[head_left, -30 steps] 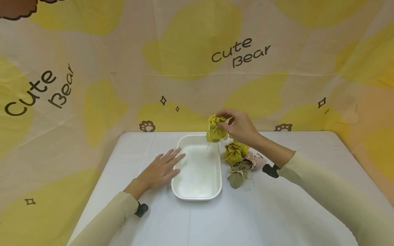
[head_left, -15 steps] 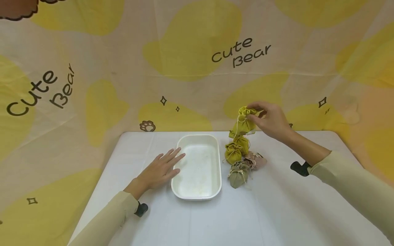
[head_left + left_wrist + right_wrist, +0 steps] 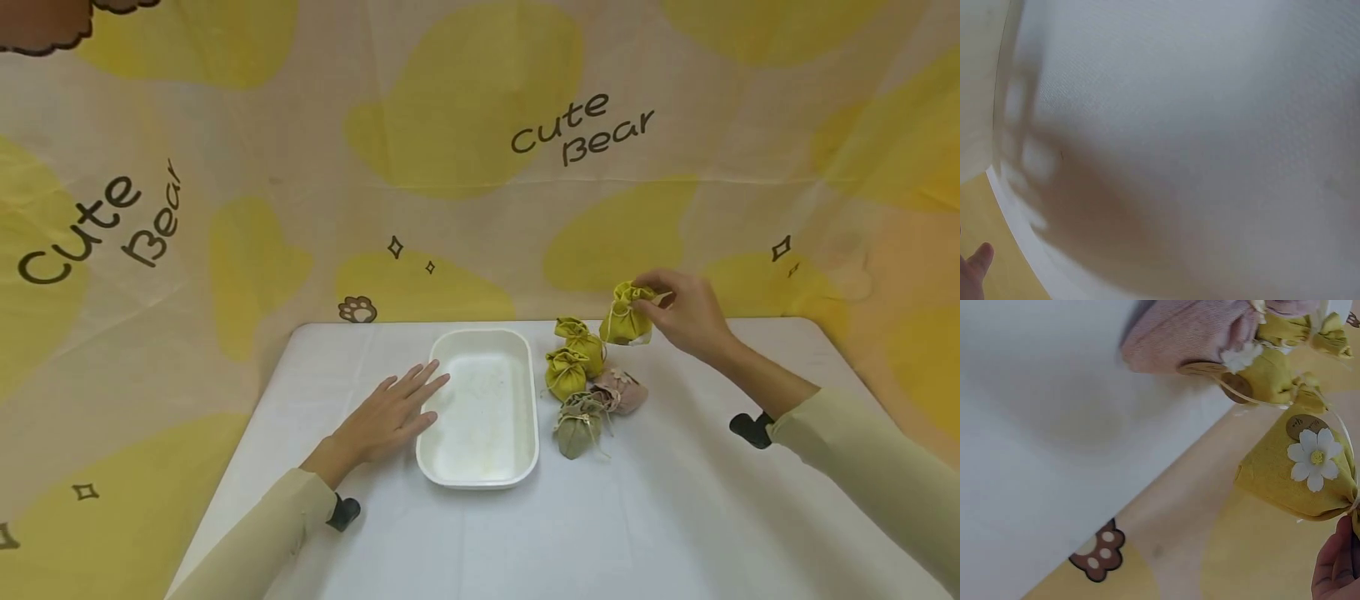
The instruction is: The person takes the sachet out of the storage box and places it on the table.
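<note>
My right hand (image 3: 686, 312) pinches a yellow drawstring pouch (image 3: 625, 317) by its gathered neck, near the table's far edge. In the right wrist view this yellow pouch (image 3: 1300, 469) bears a white flower and a round brown tag. Left of it sit two more yellow pouches, one nearer (image 3: 566, 377) and one behind (image 3: 585, 346). A pink pouch (image 3: 622, 393) and a grey-green pouch (image 3: 577, 429) lie in front of them. My left hand (image 3: 390, 417) is spread, its fingertips over the left rim of a white tray (image 3: 480, 483). The left wrist view shows mostly white surface and shadow.
A white-covered table (image 3: 675, 517) spreads under everything. Behind it hangs a yellow and beige printed cloth (image 3: 465, 125) with lettering. The tray stands left of the pouches, with nothing inside it.
My right hand has carried the yellow pouch from over the tray's far right corner to the right, rising past the other pouches and then lowering. The left hand stays put.
</note>
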Demonstrator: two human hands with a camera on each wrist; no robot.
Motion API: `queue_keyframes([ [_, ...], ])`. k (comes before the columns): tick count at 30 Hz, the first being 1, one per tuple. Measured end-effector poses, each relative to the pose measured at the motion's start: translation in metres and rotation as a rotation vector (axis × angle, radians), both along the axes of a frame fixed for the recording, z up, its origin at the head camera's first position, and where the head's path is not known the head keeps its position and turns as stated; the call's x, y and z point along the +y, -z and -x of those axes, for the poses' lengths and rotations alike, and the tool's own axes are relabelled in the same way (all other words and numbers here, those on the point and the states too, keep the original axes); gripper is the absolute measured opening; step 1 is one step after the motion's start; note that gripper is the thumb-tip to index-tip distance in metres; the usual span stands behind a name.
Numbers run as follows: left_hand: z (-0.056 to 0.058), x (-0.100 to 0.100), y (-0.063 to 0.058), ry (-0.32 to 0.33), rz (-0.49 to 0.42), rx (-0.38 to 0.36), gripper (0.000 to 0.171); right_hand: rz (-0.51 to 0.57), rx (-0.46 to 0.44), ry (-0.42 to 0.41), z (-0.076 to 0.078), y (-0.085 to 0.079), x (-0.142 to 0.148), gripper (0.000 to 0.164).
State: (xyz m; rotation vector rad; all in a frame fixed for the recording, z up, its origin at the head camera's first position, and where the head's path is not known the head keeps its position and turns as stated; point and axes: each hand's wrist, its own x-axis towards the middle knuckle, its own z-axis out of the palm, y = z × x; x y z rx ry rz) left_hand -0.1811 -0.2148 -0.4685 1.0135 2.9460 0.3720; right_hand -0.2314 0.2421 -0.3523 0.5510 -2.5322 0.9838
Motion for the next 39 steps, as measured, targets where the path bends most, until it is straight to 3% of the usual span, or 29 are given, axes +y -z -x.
queue_keyframes([
  [9,0.000,0.000,0.002,-0.002,0.002,0.003,0.061,-0.024,-0.021,0.037,-0.001,0.027,0.007,0.023],
  [17,0.000,0.001,0.002,-0.008,0.008,0.009,0.061,-0.059,-0.060,0.069,-0.005,0.042,0.014,0.022],
  [27,-0.001,0.002,0.000,-0.007,0.025,0.011,0.061,-0.115,-0.061,0.023,-0.008,0.056,0.024,0.020],
  [33,-0.003,0.003,-0.009,0.004,0.038,0.022,0.061,-0.165,-0.088,-0.002,-0.008,0.054,0.031,0.024],
  [39,0.000,0.002,-0.021,-0.017,-0.002,0.046,0.058,-0.275,-0.150,0.022,-0.012,0.032,0.032,0.047],
])
